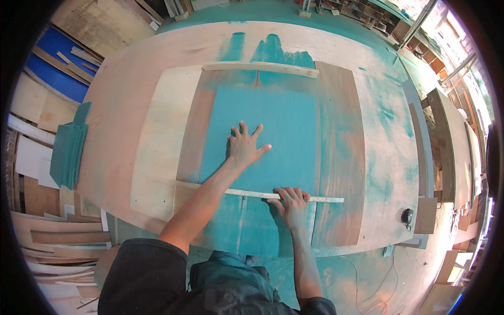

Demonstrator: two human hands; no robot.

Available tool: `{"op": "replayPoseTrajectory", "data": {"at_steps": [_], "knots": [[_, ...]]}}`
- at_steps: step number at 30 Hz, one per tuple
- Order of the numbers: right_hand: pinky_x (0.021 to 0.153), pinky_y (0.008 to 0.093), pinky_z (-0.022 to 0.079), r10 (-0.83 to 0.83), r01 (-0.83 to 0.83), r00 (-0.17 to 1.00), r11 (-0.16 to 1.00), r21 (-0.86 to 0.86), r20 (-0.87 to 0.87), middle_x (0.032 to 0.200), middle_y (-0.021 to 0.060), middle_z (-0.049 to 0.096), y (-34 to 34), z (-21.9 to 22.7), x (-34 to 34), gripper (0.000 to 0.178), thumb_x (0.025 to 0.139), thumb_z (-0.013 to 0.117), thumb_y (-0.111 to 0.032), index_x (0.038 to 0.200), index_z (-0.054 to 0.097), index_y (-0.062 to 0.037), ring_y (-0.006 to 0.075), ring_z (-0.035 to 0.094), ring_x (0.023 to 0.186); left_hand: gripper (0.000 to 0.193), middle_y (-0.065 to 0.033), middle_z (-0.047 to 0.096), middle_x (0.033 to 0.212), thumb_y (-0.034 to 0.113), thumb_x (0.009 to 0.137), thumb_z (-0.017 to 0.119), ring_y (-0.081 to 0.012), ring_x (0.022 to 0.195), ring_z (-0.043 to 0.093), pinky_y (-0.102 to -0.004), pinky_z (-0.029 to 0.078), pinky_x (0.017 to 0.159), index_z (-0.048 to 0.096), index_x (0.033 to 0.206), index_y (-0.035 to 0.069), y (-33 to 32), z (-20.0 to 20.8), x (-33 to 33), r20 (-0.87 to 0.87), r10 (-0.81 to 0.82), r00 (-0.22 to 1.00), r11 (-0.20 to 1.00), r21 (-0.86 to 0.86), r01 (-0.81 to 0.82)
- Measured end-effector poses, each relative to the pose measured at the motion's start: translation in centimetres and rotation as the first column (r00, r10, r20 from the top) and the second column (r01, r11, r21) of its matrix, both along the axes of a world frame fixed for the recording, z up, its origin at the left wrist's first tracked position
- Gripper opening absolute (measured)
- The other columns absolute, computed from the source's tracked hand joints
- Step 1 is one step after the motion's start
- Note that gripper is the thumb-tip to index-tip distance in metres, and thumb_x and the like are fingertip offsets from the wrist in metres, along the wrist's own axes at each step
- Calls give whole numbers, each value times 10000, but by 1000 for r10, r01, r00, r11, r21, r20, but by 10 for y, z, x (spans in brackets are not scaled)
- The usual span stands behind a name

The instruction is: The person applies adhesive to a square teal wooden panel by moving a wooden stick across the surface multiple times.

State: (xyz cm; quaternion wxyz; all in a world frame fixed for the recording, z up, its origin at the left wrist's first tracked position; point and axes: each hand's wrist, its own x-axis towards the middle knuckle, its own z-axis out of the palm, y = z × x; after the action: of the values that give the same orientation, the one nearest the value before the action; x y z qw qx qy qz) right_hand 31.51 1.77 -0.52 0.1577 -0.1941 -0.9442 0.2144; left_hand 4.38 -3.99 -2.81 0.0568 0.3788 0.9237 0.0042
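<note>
A flat teal board (283,131) lies on the large wooden worktable in front of me. My left hand (244,146) rests palm down on it, the fingers spread and nothing in them. Across the near side of the board runs a thin pale wooden strip (325,199). My right hand (292,205) is closed over this strip, with its fingers bent across the far edge and the thumb to the left. Part of the strip passes behind my left forearm. At the board's far side, another pale wooden strip (289,69) lies crosswise, a little apart from it.
Brown panels flank the board, one on the right (341,152). The worktable (115,131) has teal stains. A stack of teal pieces (68,149) sits at its left edge. On the right is a black tape measure (407,215). Sheets and offcuts (68,236) crowd the left side.
</note>
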Motion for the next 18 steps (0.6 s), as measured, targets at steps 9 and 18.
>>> {"op": "replayPoseTrajectory", "data": {"at_steps": [9,18], "knots": [[975,415,396,6,-5,1000,999,48,-15,1148,-3,654,82,-13,-102,456,918,745,-544,1160,761,-158,200,609,1050,891,-345,349,1639,832,954,522,-587,1383,468,-674,526,1014,391,1678,329,86,5,-103,19,12,1000,1000,-18,-11],[981,436,388,26,-30,999,993,111,40,1132,-11,667,145,-23,-188,478,956,692,-587,1206,762,-186,227,604,1066,906,-320,298,1685,852,949,503,-584,1472,387,-705,463,1099,350,1689,352,152,1,-188,47,70,996,997,-44,-68]]}}
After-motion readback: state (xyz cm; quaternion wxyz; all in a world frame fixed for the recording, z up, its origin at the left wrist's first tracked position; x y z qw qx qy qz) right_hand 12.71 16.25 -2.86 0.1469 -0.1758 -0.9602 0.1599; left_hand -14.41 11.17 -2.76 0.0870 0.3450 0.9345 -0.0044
